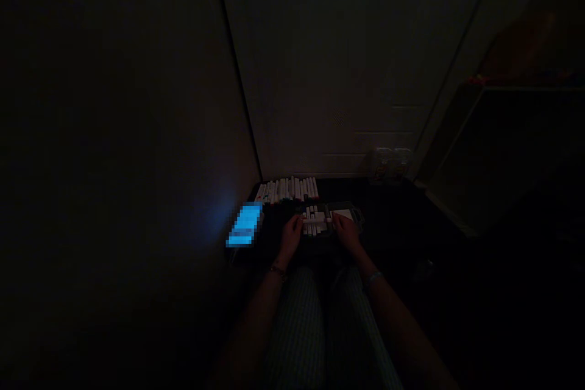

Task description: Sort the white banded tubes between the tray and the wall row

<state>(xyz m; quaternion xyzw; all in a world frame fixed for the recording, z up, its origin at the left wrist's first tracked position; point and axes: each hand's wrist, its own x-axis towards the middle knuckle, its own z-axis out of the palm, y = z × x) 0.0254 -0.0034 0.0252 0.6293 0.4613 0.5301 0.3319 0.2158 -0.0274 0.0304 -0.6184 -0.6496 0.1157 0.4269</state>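
The scene is very dark. Between my two hands a white marker lies crosswise (315, 220). Its left end is pinched by my left hand (293, 233), its right end by my right hand (345, 228). Under it is an open case (358, 217) with several white markers (312, 230) in its left half and a pale sheet or card (343, 214) in its right half. Behind the case, a row of several white markers (287, 190) with coloured ends lies side by side on the dark surface.
A glowing blue screen (245, 223) lies left of my left hand, near the wall. Two clear containers (392, 163) stand at the back right. A pale panel (338, 61) rises behind the table. My legs (297, 329) are below the near edge.
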